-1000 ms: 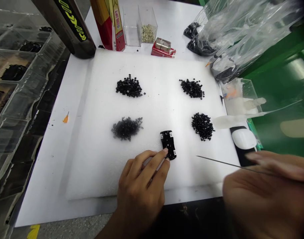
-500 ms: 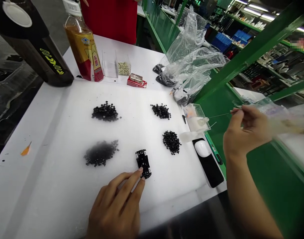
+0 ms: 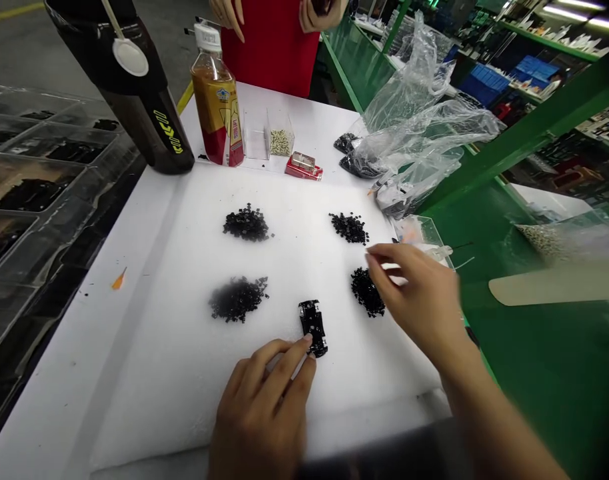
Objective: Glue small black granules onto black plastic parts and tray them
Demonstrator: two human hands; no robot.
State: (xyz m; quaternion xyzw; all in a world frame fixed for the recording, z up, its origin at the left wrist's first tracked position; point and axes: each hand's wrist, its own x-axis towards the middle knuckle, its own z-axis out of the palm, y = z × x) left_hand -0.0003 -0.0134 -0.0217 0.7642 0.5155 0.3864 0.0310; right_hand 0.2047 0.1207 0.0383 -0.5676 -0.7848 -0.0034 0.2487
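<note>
On a white foam pad (image 3: 159, 373) lie several heaps of small black pieces. My left hand (image 3: 262, 407) rests at the near edge, its fingertips pressing a small black moulded part (image 3: 313, 327) with metal spots. My right hand (image 3: 414, 293), slightly blurred, hovers with curled fingers just above the right-hand heap (image 3: 367, 291). Nearby is a second heap (image 3: 349, 228), further back. Whether those fingers hold a thin needle is hidden.
A co-worker in red (image 3: 269, 47) stands beyond the table. Along the far edge are a black flask (image 3: 139, 113), an amber bottle (image 3: 217, 113), clear boxes (image 3: 279, 133) and a red box (image 3: 303, 167). Plastic bags (image 3: 414, 120) lie right; clear compartment trays (image 3: 34, 173) lie left.
My right hand has come in from above the green bench to over the foam pad. The view has swung up and shifted. My left hand stays on the black part.
</note>
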